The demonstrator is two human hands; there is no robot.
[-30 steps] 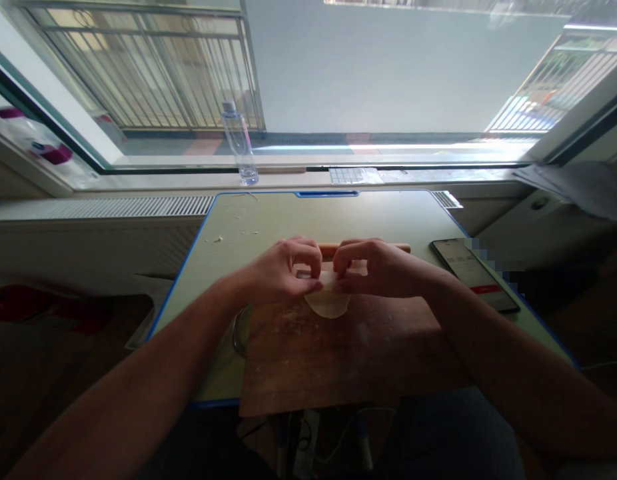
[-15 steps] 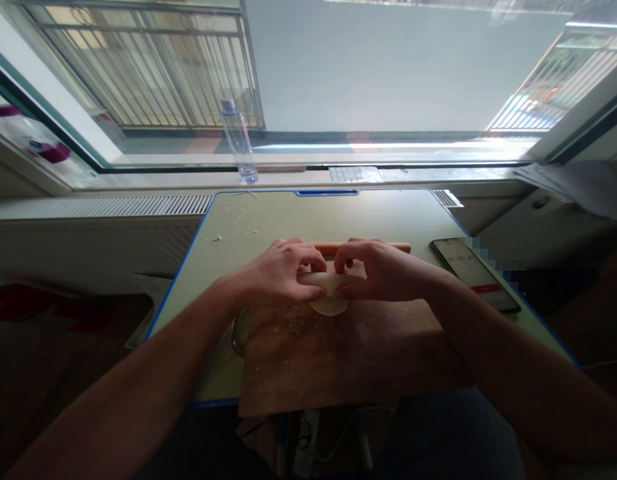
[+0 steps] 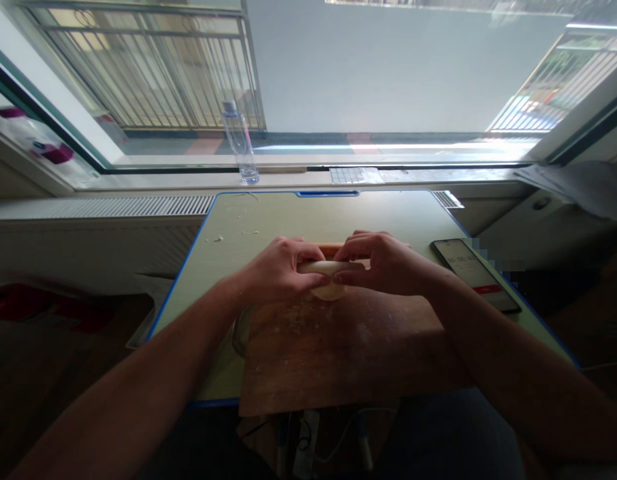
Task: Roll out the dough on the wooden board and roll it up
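Observation:
A piece of pale dough (image 3: 330,268) is pinched between both hands above the wooden board (image 3: 328,353). Its upper part forms a thick sideways roll, and a rounded flap hangs toward me below it. My left hand (image 3: 288,268) closes on the left end, thumb in front and fingers behind. On the right end, my right hand (image 3: 376,263) grips in the same way, the two thumb tips almost meeting. Behind the fingers lies a wooden rolling pin (image 3: 330,249), mostly hidden by the hands. Light flour marks show on the board.
The board lies on a pale green table (image 3: 268,213) with blue edging. A phone (image 3: 473,273) lies at the right, and small dough crumbs (image 3: 217,239) at the left. Behind, a clear bottle (image 3: 240,143) stands on the window sill. A metal loop (image 3: 239,333) shows beside the board.
Both hands have moved slightly away from me with the dough. The thumbs have come closer together, and the front flap shows less.

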